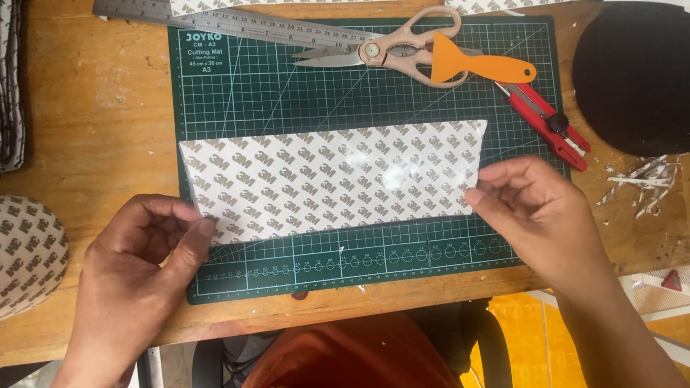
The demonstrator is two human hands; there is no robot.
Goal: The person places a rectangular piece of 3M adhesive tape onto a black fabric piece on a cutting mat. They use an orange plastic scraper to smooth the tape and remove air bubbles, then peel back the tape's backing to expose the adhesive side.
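Sheet [338, 179]: white backing paper with a repeating grey printed logo, glossy, trapezoid in outline, lying across the middle of the frame on the mat [237, 93]. Left hand [144, 251] pinches its lower left corner between thumb and fingers; right hand [532, 208] pinches its right edge the same way, fingers curled close.

Mat: dark green, white grid, a block of white lettering at its upper left corner and a row of small circles along the lower edge.

Upper centre, on the mat: steel ruler [237, 23], its left end reaching past the mat; scissors [388, 49] with beige handles; orange scraper [478, 65] lying over the scissors. Right of these, a red knife [550, 123] (blade not discernible).

Upper right: black disc [636, 72], cut off by the frame edge. Beneath it, white paper scraps [643, 183].

Left edge: a round piece [29, 251] with the same logo print, partly cut off; above it a strip of patterned material, too little visible to identify.

All rest on a wooden table [100, 129].
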